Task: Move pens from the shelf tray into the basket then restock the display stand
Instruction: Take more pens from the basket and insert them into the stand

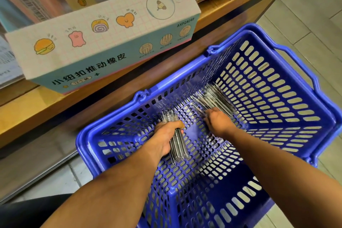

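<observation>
Both hands are down inside the blue basket [277, 48]. The left hand [166, 139] is clenched round a bundle of pens [178, 146]. The right hand [217, 121] rests on the loose pile [214, 98], grip unclear; those pens run away toward the far shelf-side wall, just ahead of its fingers.

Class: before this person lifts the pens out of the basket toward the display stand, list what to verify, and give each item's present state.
1. Left hand grip shut on a bundle of clear-barrelled pens: ok.
2. Right hand grip on the loose pile of pens: cannot tell, fingers hidden.
3. Both hands inside the blue perforated plastic basket: ok.
4. All pens gathered: not ok, pile remains.
5. Display stand in sight: not ok.
</observation>
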{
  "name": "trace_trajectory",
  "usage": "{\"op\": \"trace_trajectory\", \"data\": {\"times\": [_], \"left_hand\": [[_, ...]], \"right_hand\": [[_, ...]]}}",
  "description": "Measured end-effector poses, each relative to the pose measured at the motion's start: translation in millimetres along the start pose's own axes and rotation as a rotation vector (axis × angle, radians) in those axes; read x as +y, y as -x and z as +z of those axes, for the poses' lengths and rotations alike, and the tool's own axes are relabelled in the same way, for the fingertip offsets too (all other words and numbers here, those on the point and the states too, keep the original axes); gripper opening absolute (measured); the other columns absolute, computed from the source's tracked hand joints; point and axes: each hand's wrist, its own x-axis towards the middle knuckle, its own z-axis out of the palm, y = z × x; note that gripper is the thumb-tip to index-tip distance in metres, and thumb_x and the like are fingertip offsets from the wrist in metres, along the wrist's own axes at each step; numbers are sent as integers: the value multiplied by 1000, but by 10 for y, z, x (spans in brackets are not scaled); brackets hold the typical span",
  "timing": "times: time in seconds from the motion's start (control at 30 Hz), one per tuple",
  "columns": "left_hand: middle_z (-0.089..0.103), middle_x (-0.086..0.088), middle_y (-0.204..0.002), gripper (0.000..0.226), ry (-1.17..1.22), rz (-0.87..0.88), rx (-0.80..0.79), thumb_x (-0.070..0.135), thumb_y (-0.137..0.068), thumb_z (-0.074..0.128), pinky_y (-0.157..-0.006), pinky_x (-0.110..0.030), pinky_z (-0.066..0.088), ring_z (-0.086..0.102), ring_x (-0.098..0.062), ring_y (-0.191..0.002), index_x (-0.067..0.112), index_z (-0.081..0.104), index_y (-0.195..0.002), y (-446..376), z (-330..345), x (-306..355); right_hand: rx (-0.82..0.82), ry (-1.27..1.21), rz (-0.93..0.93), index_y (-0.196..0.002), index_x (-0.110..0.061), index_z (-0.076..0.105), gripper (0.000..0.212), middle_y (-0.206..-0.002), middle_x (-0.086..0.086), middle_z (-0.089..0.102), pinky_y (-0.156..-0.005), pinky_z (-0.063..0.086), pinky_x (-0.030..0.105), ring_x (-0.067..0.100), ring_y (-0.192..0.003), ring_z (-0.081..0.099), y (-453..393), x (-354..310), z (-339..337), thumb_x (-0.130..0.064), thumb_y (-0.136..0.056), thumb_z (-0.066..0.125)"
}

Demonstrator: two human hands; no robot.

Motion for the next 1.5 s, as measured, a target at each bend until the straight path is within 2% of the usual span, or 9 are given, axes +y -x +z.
{"op": "trace_trajectory", "data": {"times": [0.2,0.33,0.5,0.67,0.9,1.07,1.17,1.27,1.5], "left_hand": [[59,-10,-65,24,-37,-24,-2,4,-78,73,-47,-28,51,57,-20,-48,0,64,-100,24,9,-7],[60,-14,-76,28,-62,-25,-10,6,-79,72,-47,-29,51,57,-23,-54,-2,63,-104,31,7,-10],[59,-14,-73,21,-103,-33,-39,7,-78,72,-59,-35,53,55,-24,-55,0,65,-96,95,-9,-21],[59,-11,-59,9,-148,-25,-82,3,-78,71,-52,-31,52,55,-21,-46,1,64,-83,379,-35,73],[58,-12,-57,12,-180,61,-151,1,-79,69,-45,-29,51,55,-21,-41,3,64,-69,1098,-107,513],[54,-12,-57,14,-204,76,-166,1,-82,65,-41,-26,50,52,-17,-37,4,60,-69,2097,-216,789],[53,-10,-58,15,-235,64,-162,3,-84,63,-49,-29,51,54,-18,-40,5,59,-70,2935,-277,933],[53,-11,-60,17,-233,38,-156,3,-84,62,-59,-32,50,54,-21,-50,5,59,-68,3901,-380,1092],[57,-7,-50,19,-113,111,-146,1,-85,61,-41,-21,49,55,-14,-36,10,62,-69,6111,-808,1308]], "right_hand": [[6,-78,189,-137,-2,37,37,-135,21,46,-104,40,44,32,-116,51,16,152,-104,-11,-101,40],[39,-178,214,-122,-11,39,21,-96,7,58,-62,44,23,11,-77,53,28,175,-78,-15,-101,42],[84,-263,202,-108,-15,39,18,-87,5,57,-54,42,21,13,-72,55,142,72,-191,-31,-104,34],[98,-496,294,-111,-7,50,28,-102,11,59,-53,38,19,12,-70,53,458,-151,-404,-29,-105,33],[128,-1089,405,-111,-4,52,24,-81,10,52,-74,59,38,19,-68,56,1230,-539,-941,-24,-103,42],[172,-1145,420,-105,6,56,25,-81,15,60,-58,53,26,16,-62,63,1984,-875,-1468,-15,-103,44],[189,-1041,378,-80,-2,63,25,-63,5,61,-45,45,19,13,-49,56,2608,-1229,-1879,-14,-99,52],[194,-1035,329,-69,-8,62,27,-59,5,54,-47,46,21,12,-48,49,3294,-1626,-2389,-12,-95,55],[155,-1059,147,-67,-13,57,28,-56,-1,53,-51,51,24,8,-47,53,4850,-2574,-3556,-7,-94,55]]}}
